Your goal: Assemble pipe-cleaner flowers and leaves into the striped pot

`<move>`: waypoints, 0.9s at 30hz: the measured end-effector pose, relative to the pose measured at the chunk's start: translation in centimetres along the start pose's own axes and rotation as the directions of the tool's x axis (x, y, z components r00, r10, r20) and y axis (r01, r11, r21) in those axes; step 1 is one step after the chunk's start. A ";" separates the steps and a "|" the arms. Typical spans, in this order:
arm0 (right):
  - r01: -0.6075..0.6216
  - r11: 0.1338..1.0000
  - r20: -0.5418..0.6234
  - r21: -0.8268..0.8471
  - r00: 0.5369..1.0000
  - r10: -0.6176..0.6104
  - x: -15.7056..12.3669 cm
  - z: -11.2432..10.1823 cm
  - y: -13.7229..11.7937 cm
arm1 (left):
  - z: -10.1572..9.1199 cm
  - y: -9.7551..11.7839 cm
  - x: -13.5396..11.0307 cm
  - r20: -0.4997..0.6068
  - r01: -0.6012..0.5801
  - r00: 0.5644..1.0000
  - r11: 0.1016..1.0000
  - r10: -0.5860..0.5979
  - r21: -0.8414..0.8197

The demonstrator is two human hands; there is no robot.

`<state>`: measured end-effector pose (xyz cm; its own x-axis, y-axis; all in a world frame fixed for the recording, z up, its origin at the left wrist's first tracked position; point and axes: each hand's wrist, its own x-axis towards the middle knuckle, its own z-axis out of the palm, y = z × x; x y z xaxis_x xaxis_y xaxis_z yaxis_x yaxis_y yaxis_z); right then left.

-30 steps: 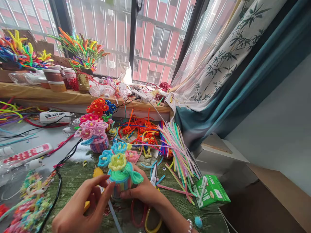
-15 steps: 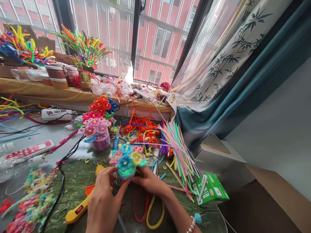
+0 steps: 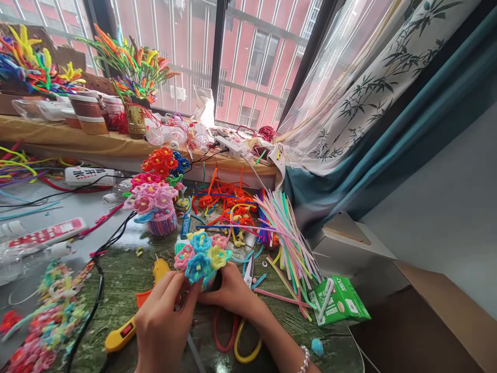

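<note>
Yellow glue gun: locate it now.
In the head view, the yellow glue gun lies left of centre on the green table, partly hidden by the left hand.

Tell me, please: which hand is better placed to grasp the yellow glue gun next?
Probably the left hand: the glue gun lies beside it; the right hand is farther away, beyond the potted flowers.

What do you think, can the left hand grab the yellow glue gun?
Probably yes: the yellow glue gun lies beside the left hand, its handle end uncovered. But that hand must first let go of the pipe-cleaner flowers.
</note>
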<state>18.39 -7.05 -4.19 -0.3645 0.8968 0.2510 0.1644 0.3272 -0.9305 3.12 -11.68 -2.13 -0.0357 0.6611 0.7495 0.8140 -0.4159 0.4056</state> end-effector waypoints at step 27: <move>0.015 1.000 -0.010 0.000 1.000 -0.015 -0.1 -0.1 -0.3 | 1.9 0.4 0.6 -0.067 0.022 0.998 0.998 -0.018 0.060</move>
<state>18.43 -7.23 -3.89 -0.3573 0.8948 0.2676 0.1589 0.3406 -0.9267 4.52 -10.24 -2.49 -0.0890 0.6251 0.7755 0.8463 -0.3631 0.3898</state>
